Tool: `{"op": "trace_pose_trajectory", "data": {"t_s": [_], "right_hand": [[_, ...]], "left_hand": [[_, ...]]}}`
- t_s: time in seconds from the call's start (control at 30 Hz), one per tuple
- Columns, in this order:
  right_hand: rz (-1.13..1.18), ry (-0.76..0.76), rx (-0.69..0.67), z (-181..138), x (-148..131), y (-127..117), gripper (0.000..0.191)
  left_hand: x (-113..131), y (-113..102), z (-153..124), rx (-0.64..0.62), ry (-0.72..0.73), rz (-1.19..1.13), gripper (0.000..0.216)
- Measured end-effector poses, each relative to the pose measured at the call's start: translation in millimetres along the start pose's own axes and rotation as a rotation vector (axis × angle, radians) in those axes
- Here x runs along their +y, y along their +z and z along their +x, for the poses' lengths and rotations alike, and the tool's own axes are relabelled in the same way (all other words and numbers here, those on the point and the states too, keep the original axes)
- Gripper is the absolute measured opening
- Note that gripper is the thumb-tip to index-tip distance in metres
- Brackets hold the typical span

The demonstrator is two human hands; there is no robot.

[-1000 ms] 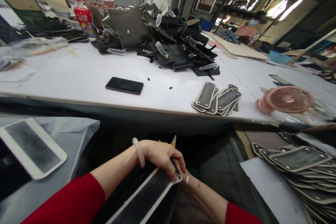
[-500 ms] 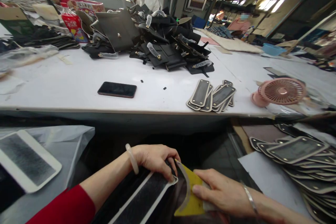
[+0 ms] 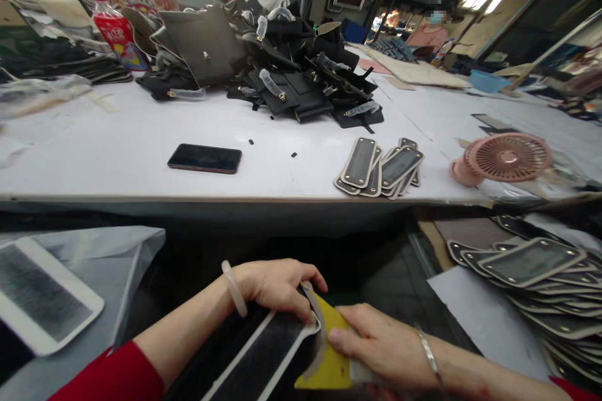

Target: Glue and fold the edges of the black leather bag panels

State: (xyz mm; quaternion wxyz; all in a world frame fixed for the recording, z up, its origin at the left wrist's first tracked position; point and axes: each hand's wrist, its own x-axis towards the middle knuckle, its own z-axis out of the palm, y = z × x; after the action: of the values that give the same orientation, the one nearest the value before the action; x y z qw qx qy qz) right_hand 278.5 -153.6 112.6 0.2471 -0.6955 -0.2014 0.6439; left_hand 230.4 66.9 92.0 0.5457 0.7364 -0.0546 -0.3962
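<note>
My left hand [image 3: 275, 287] curls over the rounded end of a long black panel with a pale border [image 3: 263, 356] that lies across my lap at the bottom of the view. My right hand [image 3: 376, 344] grips a flat yellow scraper [image 3: 329, 351] and presses it against that panel's end, right beside my left fingers. Both hands wear a bracelet, and red sleeves cover my forearms.
A white worktable [image 3: 117, 156] ahead carries a black phone [image 3: 204, 158], a fan of small bordered panels [image 3: 379, 169], a pink fan [image 3: 505, 158] and a heap of black bag parts [image 3: 291, 75]. More panels [image 3: 531, 276] are stacked at the right, one [image 3: 37, 294] at the left. People work at the back.
My right hand came up from under the panel with the yellow scraper and now holds it against the panel's end. My left hand stays clamped on the end.
</note>
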Motion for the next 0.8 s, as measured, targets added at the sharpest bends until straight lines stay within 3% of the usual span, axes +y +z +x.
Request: {"op": "trace_pose_trajectory", "data": {"t_s": [0.17, 0.3, 0.5, 0.8], "right_hand": [[-0.001, 0.093, 0.046, 0, -9, 11, 0.031], [-0.020, 0.063, 0.112, -2, -16, 18, 0.029], [-0.053, 0.097, 0.099, 0, -22, 18, 0.034], [0.121, 0.074, 0.099, 7, -20, 28, 0.043]], "left_hand": [[-3, -1, 1, 0.002, -0.001, -0.020, 0.072], [-4, -2, 0, 0.004, -0.001, -0.016, 0.076], [-9, -1, -1, 0.024, 0.038, -0.054, 0.082], [-13, -2, -1, 0.031, 0.053, -0.095, 0.086]]}}
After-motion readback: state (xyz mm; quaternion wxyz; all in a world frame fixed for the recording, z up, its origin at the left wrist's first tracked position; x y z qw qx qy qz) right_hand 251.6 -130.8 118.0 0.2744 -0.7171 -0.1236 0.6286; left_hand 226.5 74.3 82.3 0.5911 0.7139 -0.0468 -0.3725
